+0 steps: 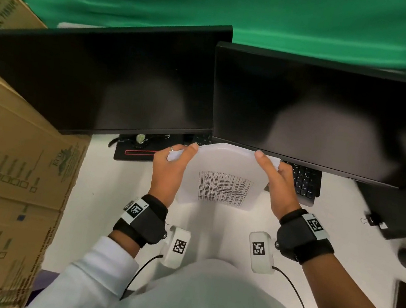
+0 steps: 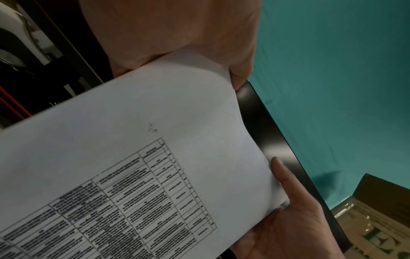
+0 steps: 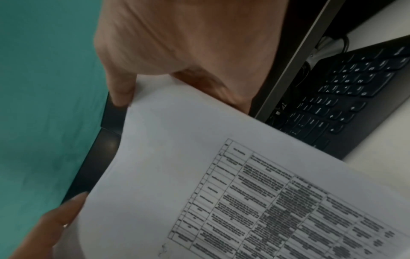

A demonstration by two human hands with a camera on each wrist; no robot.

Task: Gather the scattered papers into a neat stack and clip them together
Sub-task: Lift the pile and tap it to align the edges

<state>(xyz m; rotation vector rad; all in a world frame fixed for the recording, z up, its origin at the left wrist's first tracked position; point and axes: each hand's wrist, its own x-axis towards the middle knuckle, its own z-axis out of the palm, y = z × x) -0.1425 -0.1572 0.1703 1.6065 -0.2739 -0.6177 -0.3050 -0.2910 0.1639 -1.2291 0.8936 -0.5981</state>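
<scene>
A stack of white papers [image 1: 223,167] with a printed table on the top sheet stands tilted over the white desk [image 1: 111,193], its top edge bowed. My left hand [image 1: 177,158] grips its left edge, thumb on the front and fingers behind. My right hand [image 1: 275,175] grips the right edge the same way. In the left wrist view the papers [image 2: 155,157] fill the frame under my left hand [image 2: 177,35]. In the right wrist view the papers [image 3: 188,157] sit under my right hand [image 3: 188,40]. A small black binder clip [image 1: 370,220] lies on the desk to the right.
Two dark monitors [image 1: 118,80] [image 1: 321,113] stand just behind the papers. A black keyboard [image 1: 306,179] lies under the right one. Cardboard boxes [image 1: 10,164] crowd the left side. A black device with a red stripe [image 1: 136,153] sits under the left monitor.
</scene>
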